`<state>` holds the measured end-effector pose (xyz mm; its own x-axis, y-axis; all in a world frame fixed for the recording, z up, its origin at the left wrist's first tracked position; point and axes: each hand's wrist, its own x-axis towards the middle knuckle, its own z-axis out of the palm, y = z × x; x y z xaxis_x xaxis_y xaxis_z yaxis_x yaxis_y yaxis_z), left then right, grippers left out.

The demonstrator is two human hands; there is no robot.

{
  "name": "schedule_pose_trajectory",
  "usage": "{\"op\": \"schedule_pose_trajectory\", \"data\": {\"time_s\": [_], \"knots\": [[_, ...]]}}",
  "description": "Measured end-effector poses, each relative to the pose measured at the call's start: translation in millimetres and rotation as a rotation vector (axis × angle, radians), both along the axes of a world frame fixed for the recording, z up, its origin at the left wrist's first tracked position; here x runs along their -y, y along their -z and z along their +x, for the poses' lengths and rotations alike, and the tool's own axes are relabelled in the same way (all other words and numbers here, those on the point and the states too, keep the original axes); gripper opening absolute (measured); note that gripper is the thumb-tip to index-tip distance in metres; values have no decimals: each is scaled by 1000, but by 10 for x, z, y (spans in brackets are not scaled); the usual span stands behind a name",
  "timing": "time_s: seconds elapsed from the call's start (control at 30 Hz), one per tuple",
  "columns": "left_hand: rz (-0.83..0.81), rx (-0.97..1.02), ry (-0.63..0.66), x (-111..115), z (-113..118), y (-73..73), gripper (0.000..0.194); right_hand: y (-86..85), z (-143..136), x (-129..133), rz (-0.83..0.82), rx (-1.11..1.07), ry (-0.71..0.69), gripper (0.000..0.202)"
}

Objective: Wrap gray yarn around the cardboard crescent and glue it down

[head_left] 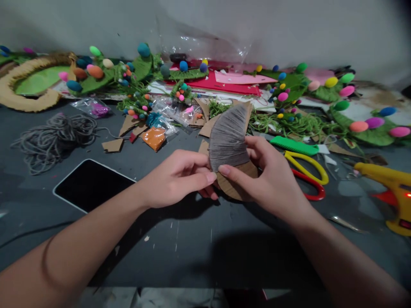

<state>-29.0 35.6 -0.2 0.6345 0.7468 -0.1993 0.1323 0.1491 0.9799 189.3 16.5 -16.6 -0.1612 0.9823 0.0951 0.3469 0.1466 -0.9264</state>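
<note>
A curved cardboard piece [239, 182] is held up over the dark table, its upper part wrapped in close rows of grey yarn [227, 137]. Bare brown cardboard shows at its lower end. My right hand [269, 175] grips the piece from the right, thumb across the front at the border of the yarn. At the left edge, my left hand [183, 177] is closed with thumb and fingers at the yarn's lower border; its fingertips are partly hidden. A loose grey yarn heap [58, 137] lies to the left, with a strand trailing toward the middle.
A phone [93, 184] lies left of my hands. Scissors with yellow and red handles [306, 171] and a yellow glue gun [385, 179] are at right. Green leaf shapes with coloured balls [369, 124], bagged orange material [154, 137] and a wrapped ring [28, 100] line the back.
</note>
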Motion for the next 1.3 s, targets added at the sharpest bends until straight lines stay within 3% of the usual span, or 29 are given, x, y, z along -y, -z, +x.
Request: {"op": "schedule_pose_trajectory", "data": {"time_s": [0.23,0.37,0.47,0.73,0.87,1.03,1.2,1.3], "knots": [[-1,-2,-37,-5,18,28,25,30,-25,-37,-6,-37,-1,55],[37,7,-17,-52,-5,31,28,28,-14,-98,-83,-172,-104,55],[70,14,-26,-94,-51,29,29,-8,18,-145,-15,-130,-133,47],[220,-39,-130,-169,-126,28,23,40,92,-439,125,-150,137,39],[261,-12,-133,-150,-147,0,22,77,100,-571,172,-132,177,41],[296,-14,-117,-89,-164,-51,29,-27,160,-464,210,-16,166,44],[343,-12,-115,-69,-178,-85,27,-205,333,-368,185,123,67,31],[367,21,-142,-89,-241,-128,30,-277,484,-280,174,185,82,29]]}}
